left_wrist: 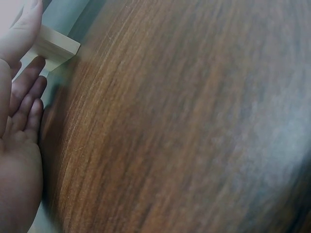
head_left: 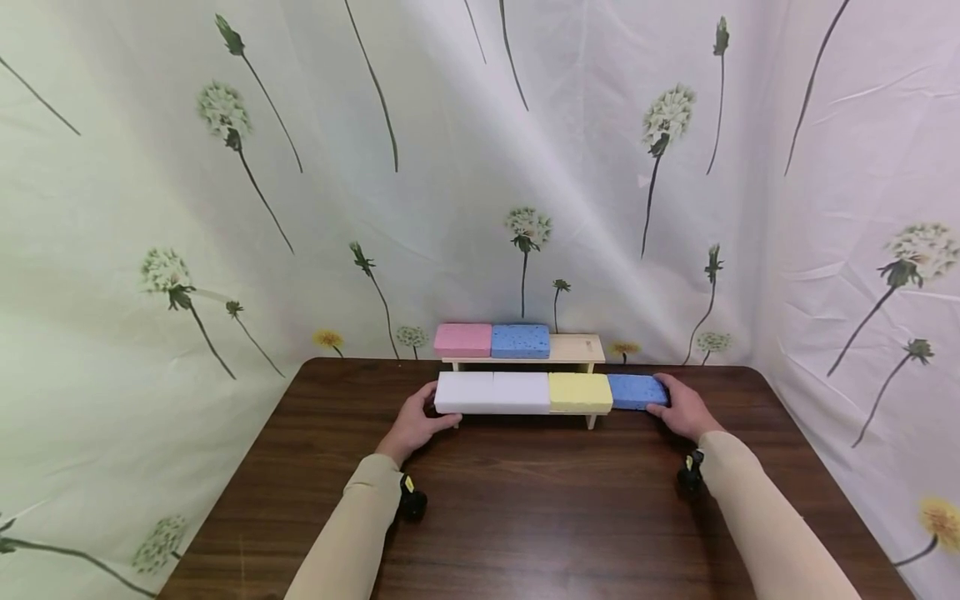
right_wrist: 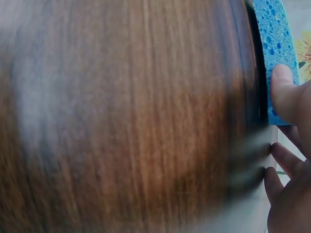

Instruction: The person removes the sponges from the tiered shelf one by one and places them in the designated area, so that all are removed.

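One left hand (head_left: 414,427) spreads at 7 o'clock; the right hand (head_left: 684,408) pinches a blue sponge (head_left: 633,392) at 4, ideally level.

Backdrop fabric (head_left: 450,208): pale, with printed flowers (head_left: 222,111)
Counter (head_left: 540,517): we see dark wood grain
Light: greenish left, pinkish right

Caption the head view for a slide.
Right hand grips a blue sponge at one end of the front wooden stand; left hand at the other, beside two white blocks.
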Demonstrator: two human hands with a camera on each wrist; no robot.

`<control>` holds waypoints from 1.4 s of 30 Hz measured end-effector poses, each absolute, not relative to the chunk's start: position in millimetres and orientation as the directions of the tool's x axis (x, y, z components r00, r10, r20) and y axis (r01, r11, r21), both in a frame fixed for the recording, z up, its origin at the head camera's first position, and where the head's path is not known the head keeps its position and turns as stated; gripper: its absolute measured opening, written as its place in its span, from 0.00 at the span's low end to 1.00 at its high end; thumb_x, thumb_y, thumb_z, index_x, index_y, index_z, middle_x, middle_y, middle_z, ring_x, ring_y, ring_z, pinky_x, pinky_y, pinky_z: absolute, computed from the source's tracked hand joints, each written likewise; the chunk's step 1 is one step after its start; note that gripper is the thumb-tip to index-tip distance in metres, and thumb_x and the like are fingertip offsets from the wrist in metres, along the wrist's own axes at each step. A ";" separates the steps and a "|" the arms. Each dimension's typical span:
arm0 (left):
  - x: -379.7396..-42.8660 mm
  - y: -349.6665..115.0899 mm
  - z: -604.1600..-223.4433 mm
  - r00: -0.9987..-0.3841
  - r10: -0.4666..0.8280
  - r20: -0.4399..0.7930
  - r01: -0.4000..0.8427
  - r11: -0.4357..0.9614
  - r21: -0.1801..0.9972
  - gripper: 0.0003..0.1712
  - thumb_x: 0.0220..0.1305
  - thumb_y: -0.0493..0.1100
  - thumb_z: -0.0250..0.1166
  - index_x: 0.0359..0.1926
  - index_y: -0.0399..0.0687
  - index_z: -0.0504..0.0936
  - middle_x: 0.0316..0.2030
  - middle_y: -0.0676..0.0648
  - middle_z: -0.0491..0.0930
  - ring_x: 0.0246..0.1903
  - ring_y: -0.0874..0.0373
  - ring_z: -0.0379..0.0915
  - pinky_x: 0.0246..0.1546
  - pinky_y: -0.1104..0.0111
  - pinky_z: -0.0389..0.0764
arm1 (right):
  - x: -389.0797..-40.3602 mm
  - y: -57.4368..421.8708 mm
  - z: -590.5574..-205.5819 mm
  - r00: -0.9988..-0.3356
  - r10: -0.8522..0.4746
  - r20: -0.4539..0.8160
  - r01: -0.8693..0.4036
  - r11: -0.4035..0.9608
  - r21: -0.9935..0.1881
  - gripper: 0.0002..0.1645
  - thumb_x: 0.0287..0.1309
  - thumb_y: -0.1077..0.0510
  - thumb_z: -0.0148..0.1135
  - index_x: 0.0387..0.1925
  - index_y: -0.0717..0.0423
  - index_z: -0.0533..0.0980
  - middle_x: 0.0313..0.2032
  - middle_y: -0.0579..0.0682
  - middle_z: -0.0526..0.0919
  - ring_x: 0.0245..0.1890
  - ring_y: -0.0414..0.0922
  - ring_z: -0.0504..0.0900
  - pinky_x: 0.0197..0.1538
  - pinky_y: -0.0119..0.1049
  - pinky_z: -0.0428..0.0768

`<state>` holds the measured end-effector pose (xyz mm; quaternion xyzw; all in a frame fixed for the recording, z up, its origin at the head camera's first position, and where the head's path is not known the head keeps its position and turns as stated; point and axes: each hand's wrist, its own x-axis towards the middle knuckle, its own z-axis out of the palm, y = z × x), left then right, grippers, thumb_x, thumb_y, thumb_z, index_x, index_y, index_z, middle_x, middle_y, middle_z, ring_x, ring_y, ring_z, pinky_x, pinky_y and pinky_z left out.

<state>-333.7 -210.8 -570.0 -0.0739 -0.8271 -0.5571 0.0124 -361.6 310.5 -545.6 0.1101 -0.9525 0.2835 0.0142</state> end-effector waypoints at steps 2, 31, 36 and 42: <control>-333.4 -210.8 -569.9 -0.989 0.107 0.105 0.137 0.371 0.918 0.45 0.60 0.41 0.81 0.74 0.42 0.70 0.62 0.39 0.81 0.62 0.45 0.76 0.65 0.50 0.74 | -362.1 309.7 -546.3 -0.975 -0.205 0.080 -0.216 0.822 -0.527 0.40 0.68 0.60 0.69 0.72 0.75 0.63 0.68 0.80 0.68 0.68 0.74 0.68 0.68 0.68 0.67; -332.1 -209.8 -568.5 -0.988 0.109 0.108 0.142 0.380 0.914 0.45 0.60 0.41 0.81 0.74 0.41 0.70 0.62 0.38 0.81 0.61 0.45 0.76 0.65 0.51 0.73 | -365.5 309.1 -541.3 -0.977 -0.212 0.009 -0.184 0.822 -0.540 0.46 0.68 0.60 0.70 0.76 0.74 0.57 0.72 0.79 0.62 0.71 0.74 0.64 0.71 0.68 0.64; -332.7 -209.8 -566.8 -0.985 0.116 0.124 0.159 0.378 0.912 0.45 0.59 0.40 0.81 0.74 0.39 0.70 0.61 0.36 0.82 0.61 0.43 0.76 0.65 0.49 0.73 | -364.6 310.7 -536.2 -0.975 -0.221 0.026 -0.197 0.805 -0.559 0.47 0.66 0.59 0.72 0.75 0.75 0.58 0.72 0.78 0.62 0.72 0.75 0.62 0.71 0.68 0.64; -333.1 -209.8 -566.7 -0.988 0.110 0.105 0.141 0.405 0.903 0.45 0.60 0.41 0.81 0.75 0.42 0.69 0.63 0.39 0.81 0.63 0.45 0.75 0.67 0.50 0.72 | -360.5 312.0 -527.7 -0.977 -0.215 0.014 -0.181 0.781 -0.598 0.49 0.68 0.56 0.71 0.77 0.73 0.56 0.74 0.76 0.60 0.74 0.73 0.60 0.71 0.69 0.62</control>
